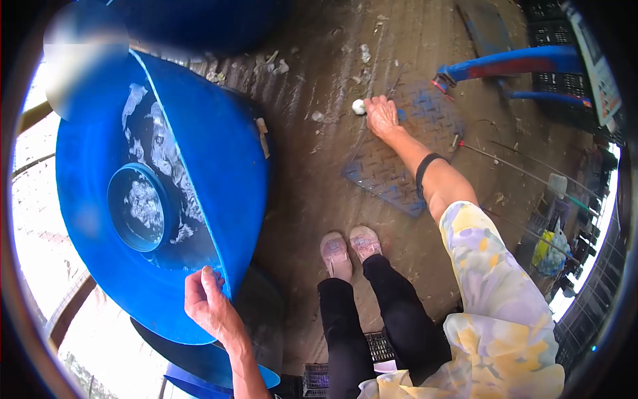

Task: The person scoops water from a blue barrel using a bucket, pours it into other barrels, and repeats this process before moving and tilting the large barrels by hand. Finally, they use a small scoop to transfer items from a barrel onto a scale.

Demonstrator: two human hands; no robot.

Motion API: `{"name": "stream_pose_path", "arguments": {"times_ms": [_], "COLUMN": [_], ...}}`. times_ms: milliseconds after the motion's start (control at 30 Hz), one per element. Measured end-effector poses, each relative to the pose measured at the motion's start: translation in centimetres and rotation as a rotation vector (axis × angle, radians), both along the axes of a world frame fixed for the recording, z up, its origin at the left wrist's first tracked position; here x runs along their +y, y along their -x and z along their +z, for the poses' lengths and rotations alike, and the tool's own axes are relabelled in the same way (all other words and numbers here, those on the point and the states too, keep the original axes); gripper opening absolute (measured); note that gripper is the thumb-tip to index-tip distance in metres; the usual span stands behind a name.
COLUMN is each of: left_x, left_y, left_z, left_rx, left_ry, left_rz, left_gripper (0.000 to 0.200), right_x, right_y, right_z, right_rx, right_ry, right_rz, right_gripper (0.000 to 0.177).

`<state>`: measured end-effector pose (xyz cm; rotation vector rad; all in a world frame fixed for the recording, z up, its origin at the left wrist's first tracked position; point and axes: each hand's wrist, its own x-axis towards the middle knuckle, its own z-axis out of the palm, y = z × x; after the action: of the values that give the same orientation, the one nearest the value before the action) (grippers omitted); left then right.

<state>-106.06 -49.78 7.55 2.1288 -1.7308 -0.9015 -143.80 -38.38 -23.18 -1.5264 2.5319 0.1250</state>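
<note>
Two hands work well apart. At the left, the blue drum [219, 153] lies tilted with its open mouth toward the camera. The left hand [209, 302] is closed over its lower rim, a hold that appears to steady the drum against rolling. The wall is smooth moulded plastic, streaked with white foamy residue. A round blue bowl [136, 207] sits inside, likewise coated white. At centre, pink shoes [349, 249] stand on a dark, wet, grooved floor [312, 166]. To the right, the right hand [381, 114] reaches down to a small white lump [359, 106] beside a blue checker plate [399, 169] with a raised tread. The fingertips touch the lump, but whether they pinch it cannot be told. A black wristband [428, 166] circles the forearm.
</note>
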Motion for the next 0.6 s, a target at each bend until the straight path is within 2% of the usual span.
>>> {"name": "stream_pose_path", "arguments": {"times_ms": [33, 67, 133, 200, 267, 333, 400, 433, 467, 533, 567, 600], "left_x": [0.0, 0.1, 0.0, 0.2, 0.1, 0.0, -0.1, -0.1, -0.1, 0.0, -0.1, -0.1], "left_y": [0.0, 0.0, 0.0, 0.1, 0.0, -0.2, -0.4, -0.7, -0.8, -0.5, -0.3, -0.2], "left_z": [-0.1, 0.0, -0.2, -0.2, -0.2, -0.2, -0.4, -0.7, -0.8, -0.3, 0.0, 0.4], "left_rx": [-0.012, -0.011, -0.013, -0.048, -0.052, -0.009, 0.039, 0.037, 0.041, -0.02, -0.029, -0.041], "left_ry": [-0.001, 0.007, 0.01, 0.049, 0.051, 0.068, 0.059, 0.073, 0.089, 0.132, 0.132, 0.126], "left_rz": [0.009, 0.008, 0.007, -0.011, -0.013, -0.024, 0.006, -0.012, -0.026, -0.046, -0.04, -0.035], "left_gripper": [0.021, 0.021, 0.021, 0.02, 0.019, 0.019, 0.019, 0.019, 0.019, 0.018, 0.019, 0.019], "right_x": [-0.2, -0.4, -0.5, -0.2, -0.1, -0.3, -0.9, -0.9, -1.3, -2.2, -3.1, -3.9], "right_y": [0.0, -0.2, 0.1, -0.1, -0.2, -0.3, -0.6, -1.0, -1.2, -0.7, -0.7, -0.7], "right_z": [-1.1, -1.5, -1.7, -2.4, -2.1, -0.3, 3.2, 6.3, 9.0, 13.5, 15.8, 18.3], "right_rx": [0.047, 0.035, 0.025, 0.02, -0.095, -0.112, -0.919, -1.116, -1.202, -1.503, -1.49, -1.607], "right_ry": [0.027, 0.027, -0.079, -0.034, 0.16, 0.177, 0.335, 0.361, 0.335, 0.267, 0.271, 0.269], "right_rz": [0.005, 0.013, 0.015, -0.009, -0.204, -0.195, -0.623, -0.755, -0.795, -0.725, -0.693, -0.641], "right_gripper": [0.018, 0.018, 0.011, 0.013, 0.013, 0.014, 0.013, 0.013, 0.011, 0.011, 0.011, 0.012]}}
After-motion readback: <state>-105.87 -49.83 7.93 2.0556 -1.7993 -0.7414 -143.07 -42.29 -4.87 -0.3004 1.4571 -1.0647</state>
